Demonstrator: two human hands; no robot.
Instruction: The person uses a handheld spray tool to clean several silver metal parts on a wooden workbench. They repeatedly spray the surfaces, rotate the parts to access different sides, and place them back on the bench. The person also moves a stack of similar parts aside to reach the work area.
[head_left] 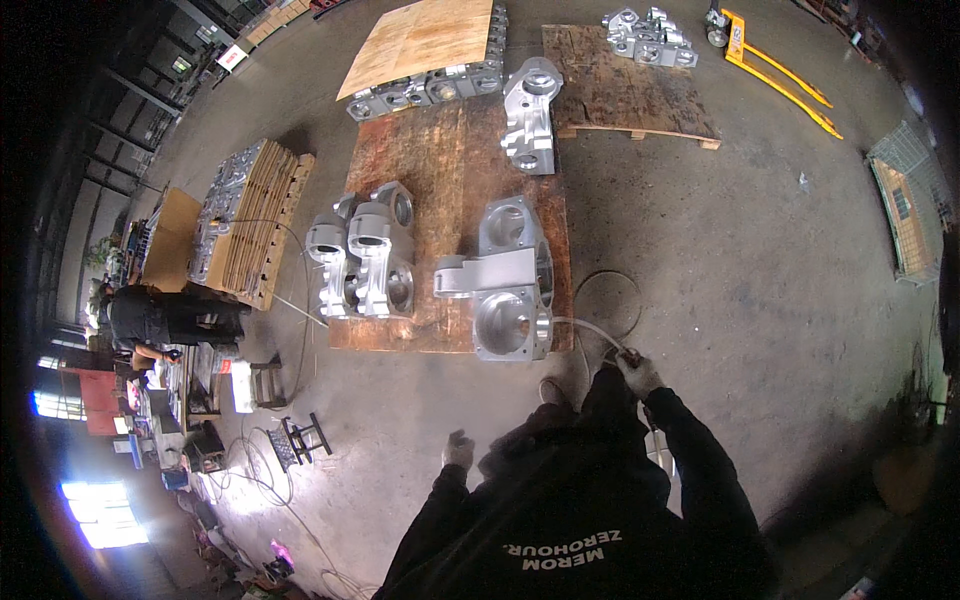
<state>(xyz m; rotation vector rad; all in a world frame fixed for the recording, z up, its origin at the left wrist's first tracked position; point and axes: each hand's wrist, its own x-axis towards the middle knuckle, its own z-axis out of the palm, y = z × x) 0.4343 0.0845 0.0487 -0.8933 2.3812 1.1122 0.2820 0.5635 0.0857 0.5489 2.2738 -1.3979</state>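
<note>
My right hand (640,374), in a pale glove, is closed round a thin pale hose (585,323). From the hand the hose curves left to the near end of a large silver metal casting (510,268); whether its tip enters a hole there is hidden. The casting lies at the right edge of a worn wooden board (440,338), with round bores and an arm pointing left. My left hand (458,450), also gloved, is held low in front of me, apart from the board. Its fingers are loosely bent and apart, with nothing visible in them.
Paired castings (370,255) stand left on the board, another casting (531,115) at its far right. Beyond are a plywood-covered stack (425,45), a pallet (630,95) with castings and a yellow pallet jack (770,70). A person (165,315) works left; cables (265,470) cross the floor.
</note>
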